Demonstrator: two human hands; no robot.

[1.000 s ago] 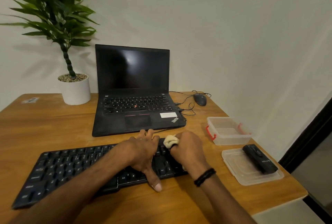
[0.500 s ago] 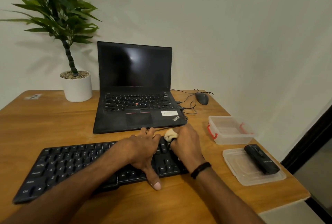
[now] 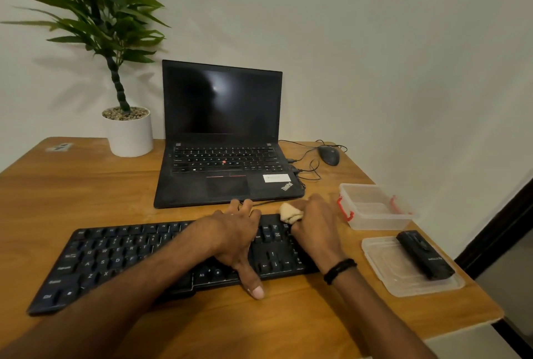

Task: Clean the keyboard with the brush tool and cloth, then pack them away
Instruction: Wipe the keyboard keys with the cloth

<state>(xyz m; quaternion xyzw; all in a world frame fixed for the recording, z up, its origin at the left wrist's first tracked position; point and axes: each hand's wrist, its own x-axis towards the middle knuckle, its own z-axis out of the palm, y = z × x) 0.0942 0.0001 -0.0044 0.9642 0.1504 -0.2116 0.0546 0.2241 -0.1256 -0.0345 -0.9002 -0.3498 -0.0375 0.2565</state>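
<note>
Since a second ago, we note our right hand (image 3: pixel 315 229) has slid a little toward the far right corner of the keyboard (image 3: pixel 115 257), its fingers curled tight round the bunched cloth (image 3: pixel 290 212), which sits at the keys there. Our left hand (image 3: pixel 233 237) lies palm down on the keys just beside it, fingers (image 3: pixel 245 207) straight and reaching past the far edge, thumb on the desk (image 3: pixel 72 191) at the near edge. Right of the keyboard: a clear container (image 3: pixel 375 208), then a clear lid (image 3: pixel 386 272) with the black brush tool (image 3: pixel 424 255) lying on it. Beyond: open laptop (image 3: pixel 222 157), mouse (image 3: pixel 328 155), potted plant (image 3: pixel 129 133).
</note>
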